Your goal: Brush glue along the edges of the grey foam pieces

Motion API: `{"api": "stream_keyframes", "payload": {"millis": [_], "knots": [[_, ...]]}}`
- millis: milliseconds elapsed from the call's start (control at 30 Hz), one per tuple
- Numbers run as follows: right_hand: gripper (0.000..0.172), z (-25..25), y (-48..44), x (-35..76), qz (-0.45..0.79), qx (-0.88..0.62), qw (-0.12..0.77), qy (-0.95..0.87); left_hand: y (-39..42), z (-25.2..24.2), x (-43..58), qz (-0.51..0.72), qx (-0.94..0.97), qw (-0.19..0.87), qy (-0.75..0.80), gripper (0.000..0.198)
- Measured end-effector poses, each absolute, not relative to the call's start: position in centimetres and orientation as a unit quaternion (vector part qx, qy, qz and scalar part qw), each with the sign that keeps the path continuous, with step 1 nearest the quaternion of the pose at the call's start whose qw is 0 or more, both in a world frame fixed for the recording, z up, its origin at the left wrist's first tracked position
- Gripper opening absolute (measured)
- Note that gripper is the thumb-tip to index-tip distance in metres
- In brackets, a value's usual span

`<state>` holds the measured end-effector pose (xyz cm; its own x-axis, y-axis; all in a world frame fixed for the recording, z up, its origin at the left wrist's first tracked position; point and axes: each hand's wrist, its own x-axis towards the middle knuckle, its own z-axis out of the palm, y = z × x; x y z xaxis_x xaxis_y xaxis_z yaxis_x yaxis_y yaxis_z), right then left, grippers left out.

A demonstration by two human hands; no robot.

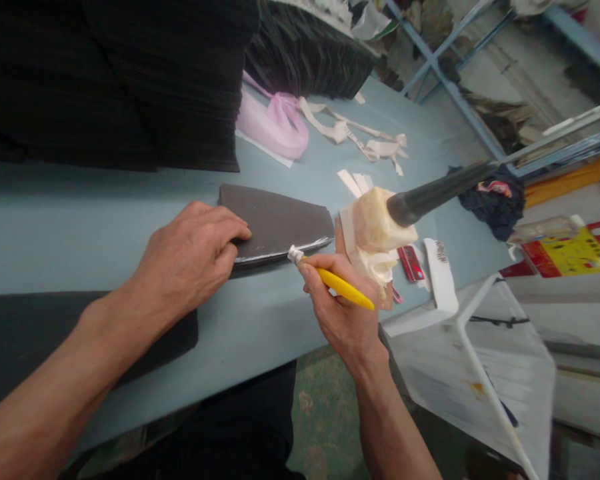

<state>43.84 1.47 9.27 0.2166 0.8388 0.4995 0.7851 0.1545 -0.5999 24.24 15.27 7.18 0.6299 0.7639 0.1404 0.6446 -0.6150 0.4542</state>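
Note:
A small stack of dark grey wedge-shaped pieces [280, 223] lies on the pale blue table [70, 213]. My left hand [190, 257] rests on the stack's left end, fingers curled and pressing down on it. My right hand [343, 303] pinches a yellow-handled tool [343, 288] like a pen. The tool's white tip [295, 254] touches the stack's near right edge, where a pale line runs along the rim.
A yellowish glue-caked pot [377, 227] with a black handle [445, 188] stands just right of the stack. Tall piles of black pieces [130, 80] fill the back left. Pink ribbon [277, 123] and white strips [370, 143] lie behind. A dark sheet [40, 333] covers the near left.

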Motion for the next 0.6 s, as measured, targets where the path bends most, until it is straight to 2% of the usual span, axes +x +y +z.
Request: {"api": "stream_keyframes", "payload": {"millis": [367,600], "knots": [[0.011,9.4,1.5,41.1,0.055,-0.619,0.412,-0.666,15.0,6.9,24.4,0.191,0.878,0.199,0.390,0.049],[0.011,9.5,1.2,39.2,0.104,-0.603,0.437,-0.659,14.9,7.0,24.3,0.178,0.879,0.213,0.388,0.050]]}}
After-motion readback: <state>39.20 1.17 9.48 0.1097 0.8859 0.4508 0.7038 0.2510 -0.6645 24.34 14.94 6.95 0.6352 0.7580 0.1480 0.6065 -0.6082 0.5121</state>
